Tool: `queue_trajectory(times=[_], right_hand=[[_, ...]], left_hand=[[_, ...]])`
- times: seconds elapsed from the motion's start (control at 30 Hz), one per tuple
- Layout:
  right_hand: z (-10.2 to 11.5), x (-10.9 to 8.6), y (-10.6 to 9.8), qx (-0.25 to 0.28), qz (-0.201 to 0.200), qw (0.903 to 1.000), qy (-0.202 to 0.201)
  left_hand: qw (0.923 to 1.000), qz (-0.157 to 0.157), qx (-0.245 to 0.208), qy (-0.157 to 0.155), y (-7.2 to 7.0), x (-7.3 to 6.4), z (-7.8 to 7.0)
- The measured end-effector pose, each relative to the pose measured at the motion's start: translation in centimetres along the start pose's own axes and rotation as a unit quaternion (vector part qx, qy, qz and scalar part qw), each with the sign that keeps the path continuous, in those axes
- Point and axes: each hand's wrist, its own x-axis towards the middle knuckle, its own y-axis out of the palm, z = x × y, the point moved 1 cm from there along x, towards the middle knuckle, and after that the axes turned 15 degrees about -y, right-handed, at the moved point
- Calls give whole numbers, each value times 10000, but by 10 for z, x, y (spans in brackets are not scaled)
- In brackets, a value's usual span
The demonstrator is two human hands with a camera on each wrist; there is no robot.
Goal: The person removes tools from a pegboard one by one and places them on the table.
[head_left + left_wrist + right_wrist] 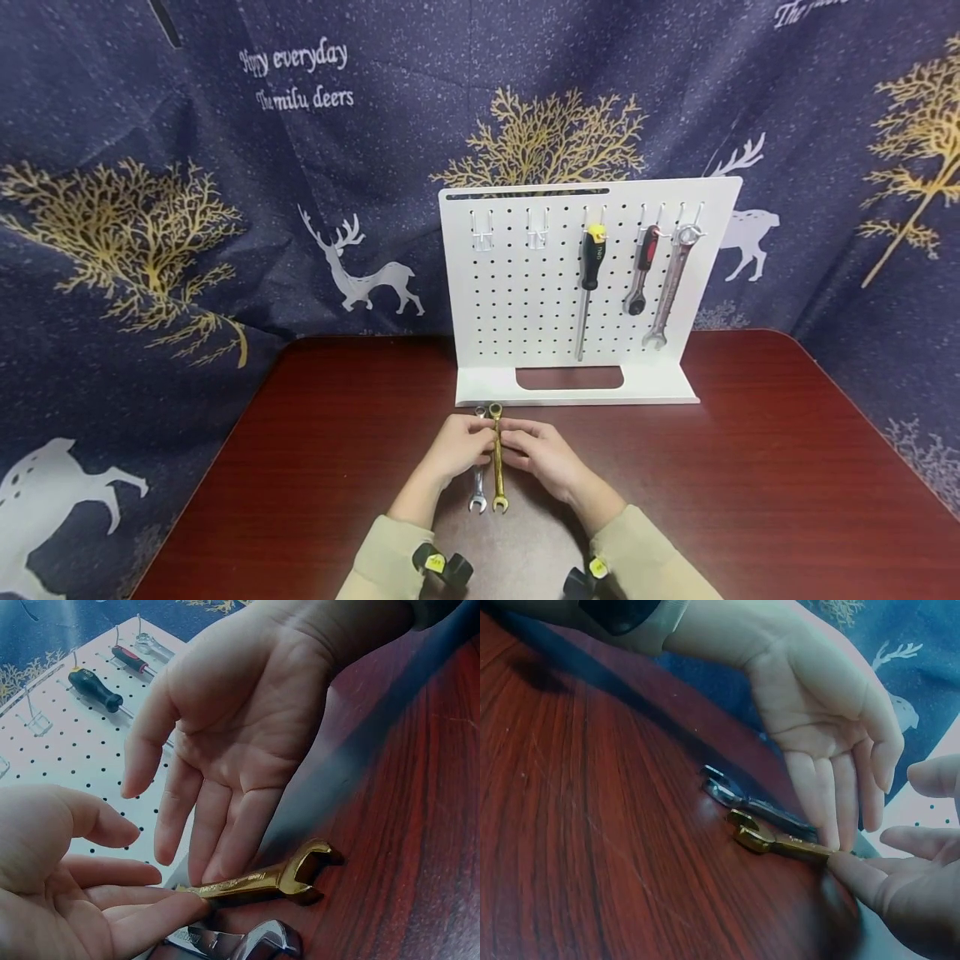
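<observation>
Head view: straight-fingered left hand (463,446) and right hand (546,457), gripping nothing, touch gold wrench (498,477); nudging could jar silver wrench (478,485) at nine o'clock.

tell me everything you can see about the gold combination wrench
The gold combination wrench looks like shiny metal, with a ring end, a slim shank bearing lettering too small to read, and an open end. It appears to lie on the table, ring end towards the white pegboard, open end pointing away from it, beside the silver combination wrench. The left hand and right hand seem to touch its shank.
</observation>
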Motion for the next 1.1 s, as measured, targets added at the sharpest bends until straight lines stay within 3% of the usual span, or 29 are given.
queue_trajectory(times=[0.43,0.67,0.83,1.1], right_hand=[[2,-1,3,63,-84,9999,87],[1,0,2,94,-101,9998,139],[2,-1,2,162,-115,9996,193],[0,-1,3,253,-48,9995,169]], left_hand=[[9998,-100,177,77,-1,-2,0],[9959,-757,426,246,-10,-3,-5],[9912,-1149,640,117,-15,-3,-5],[9902,-1140,796,101,-15,-4,-4]])
